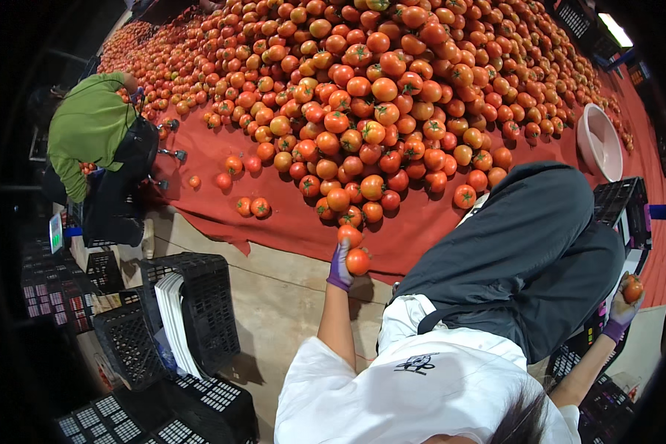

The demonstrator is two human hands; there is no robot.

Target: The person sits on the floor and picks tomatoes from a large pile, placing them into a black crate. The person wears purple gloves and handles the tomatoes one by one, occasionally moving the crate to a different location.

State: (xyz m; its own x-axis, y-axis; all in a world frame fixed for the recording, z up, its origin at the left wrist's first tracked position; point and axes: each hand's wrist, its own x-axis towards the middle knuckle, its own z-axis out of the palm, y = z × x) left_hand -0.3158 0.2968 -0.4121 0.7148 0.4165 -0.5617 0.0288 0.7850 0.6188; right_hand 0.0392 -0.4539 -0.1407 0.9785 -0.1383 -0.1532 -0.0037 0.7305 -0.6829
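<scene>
My left hand (341,267), in a white and purple glove, is at the front tip of a large tomato heap (361,105). It holds a red tomato (358,261) against the thumb side. A second tomato (349,236) touches its fingertips; whether it is gripped too, I cannot tell. Far to my right, my right hand (624,306), gloved the same way, grips another red tomato (633,289) above black crates at my side. Several tomatoes in the heap still carry green calyxes. Beneath the heap lies a red cloth (288,236).
A pink plastic basin (599,141) stands on the cloth at the right. Black plastic crates (205,311) stack at the left, one with white sheets (175,322) in it. A person in a green top (89,122) bends over the heap's left side, near a lit display (56,232).
</scene>
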